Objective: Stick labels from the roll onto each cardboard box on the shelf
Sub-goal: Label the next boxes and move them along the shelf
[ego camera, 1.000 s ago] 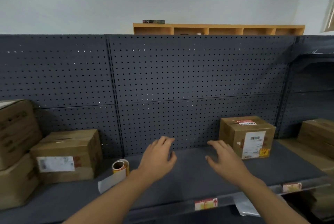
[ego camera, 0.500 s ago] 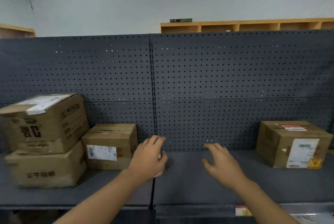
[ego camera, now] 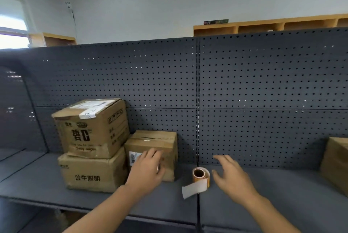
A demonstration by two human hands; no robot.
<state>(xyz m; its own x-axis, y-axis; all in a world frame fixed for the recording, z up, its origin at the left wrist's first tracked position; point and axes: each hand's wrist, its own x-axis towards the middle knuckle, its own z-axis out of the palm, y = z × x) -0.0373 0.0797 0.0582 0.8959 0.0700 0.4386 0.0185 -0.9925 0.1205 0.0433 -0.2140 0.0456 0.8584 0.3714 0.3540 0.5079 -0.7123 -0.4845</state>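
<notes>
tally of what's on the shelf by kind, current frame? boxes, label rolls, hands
Cardboard boxes: 4 (top stacked box, bottom stacked box, small box, box cut off at the right edge)
Label rolls: 1 (label roll)
Hands: 2 (left hand, right hand)
Total: 7

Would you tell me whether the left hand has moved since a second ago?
Yes: the left hand crossed leftward over the pegboard seam, toward the small box.
</notes>
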